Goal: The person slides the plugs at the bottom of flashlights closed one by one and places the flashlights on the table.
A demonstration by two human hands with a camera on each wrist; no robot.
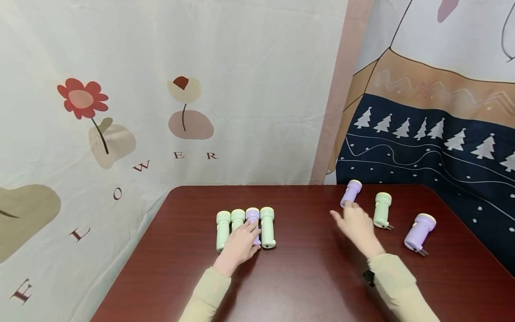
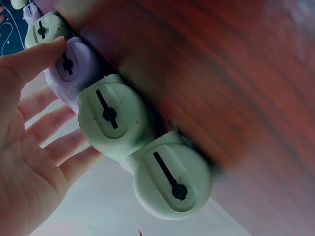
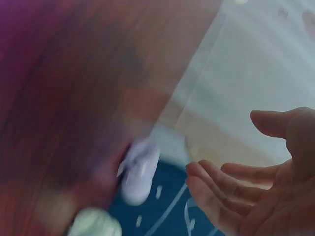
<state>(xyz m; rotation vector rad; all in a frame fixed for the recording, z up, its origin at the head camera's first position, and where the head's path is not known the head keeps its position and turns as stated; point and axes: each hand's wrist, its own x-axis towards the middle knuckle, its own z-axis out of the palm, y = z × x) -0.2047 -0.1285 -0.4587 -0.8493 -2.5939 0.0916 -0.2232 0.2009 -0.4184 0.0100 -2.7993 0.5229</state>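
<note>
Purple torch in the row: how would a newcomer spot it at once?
On the red-brown table, left of centre, four torches lie side by side. The purple torch is third from the left in the head view; the other three are green.

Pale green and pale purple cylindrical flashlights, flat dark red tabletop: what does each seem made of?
Pale green flashlights and pale purple flashlights: probably smooth moulded plastic, from even colour and soft sheen. Dark red tabletop: glossy wood or laminate, perhaps, from streaky grain and reflected light.

High head view, close wrist views
</note>
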